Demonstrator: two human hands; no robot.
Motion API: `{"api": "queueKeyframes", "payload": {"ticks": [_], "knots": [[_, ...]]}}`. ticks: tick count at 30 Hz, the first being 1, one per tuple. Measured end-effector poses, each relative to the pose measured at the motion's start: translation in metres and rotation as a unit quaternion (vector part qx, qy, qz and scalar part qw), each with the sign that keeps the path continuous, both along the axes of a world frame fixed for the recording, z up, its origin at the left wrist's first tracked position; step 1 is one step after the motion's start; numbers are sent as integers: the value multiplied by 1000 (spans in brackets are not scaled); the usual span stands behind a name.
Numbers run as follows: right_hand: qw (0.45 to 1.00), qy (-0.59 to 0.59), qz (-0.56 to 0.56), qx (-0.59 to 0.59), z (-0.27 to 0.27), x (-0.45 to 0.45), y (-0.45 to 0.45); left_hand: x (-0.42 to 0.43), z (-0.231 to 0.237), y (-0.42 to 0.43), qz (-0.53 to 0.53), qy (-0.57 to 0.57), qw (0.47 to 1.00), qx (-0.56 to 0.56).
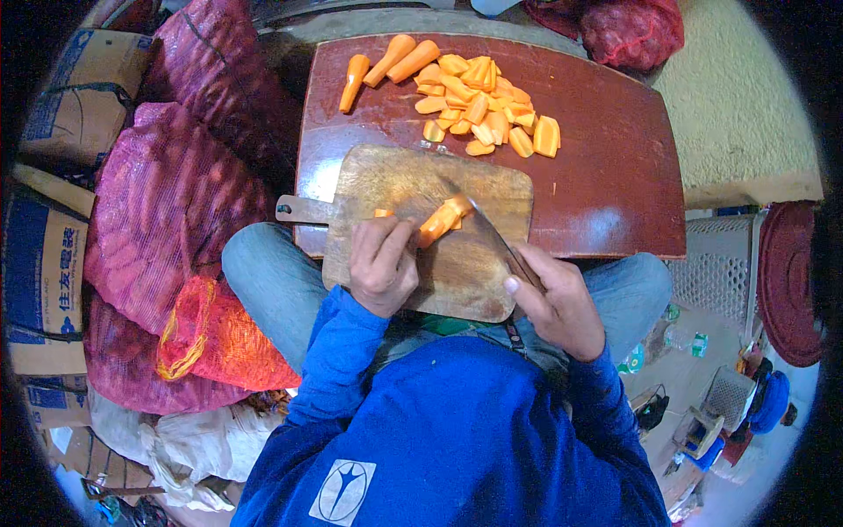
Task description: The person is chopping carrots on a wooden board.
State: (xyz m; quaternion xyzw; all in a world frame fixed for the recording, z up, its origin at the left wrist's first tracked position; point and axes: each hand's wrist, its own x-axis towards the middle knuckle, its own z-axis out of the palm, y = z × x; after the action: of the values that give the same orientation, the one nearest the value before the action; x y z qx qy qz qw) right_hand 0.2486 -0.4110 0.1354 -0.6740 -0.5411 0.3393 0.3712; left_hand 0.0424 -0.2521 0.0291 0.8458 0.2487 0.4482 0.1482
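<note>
My right hand [560,296] grips the handle of a knife [497,234]. Its blade slants up and left across a wooden cutting board [481,283], touching the upper end of a peeled carrot [440,226] that looks partly sliced. At the carrot's lower end, the curled fingers of my left hand [384,267] hold it against the board; their tips are partly hidden. A small carrot piece [384,213] shows just beyond those knuckles. The board's handle [306,209] points left.
Cut carrot pieces [481,99] are heaped on the red-brown table [606,145], beside several whole peeled carrots [411,60]. Full mesh sacks [174,211] crowd the left, before cardboard boxes [53,263]. At right stand a perforated plastic crate [718,270] and a concrete ledge [737,112].
</note>
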Motion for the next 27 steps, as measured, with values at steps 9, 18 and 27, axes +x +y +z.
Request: {"api": "queueKeyframes", "payload": {"ticks": [9, 18, 27], "knots": [[983, -12, 154, -95, -17, 30, 1, -12, 3, 12, 90, 100, 984, -115], [990, -129, 15, 51, -44, 79, 90, -5, -5, 5, 25, 48, 993, -107], [991, -2, 127, -42, -22, 24, 64, -13, -3, 10, 2, 112, 987, -112]]}}
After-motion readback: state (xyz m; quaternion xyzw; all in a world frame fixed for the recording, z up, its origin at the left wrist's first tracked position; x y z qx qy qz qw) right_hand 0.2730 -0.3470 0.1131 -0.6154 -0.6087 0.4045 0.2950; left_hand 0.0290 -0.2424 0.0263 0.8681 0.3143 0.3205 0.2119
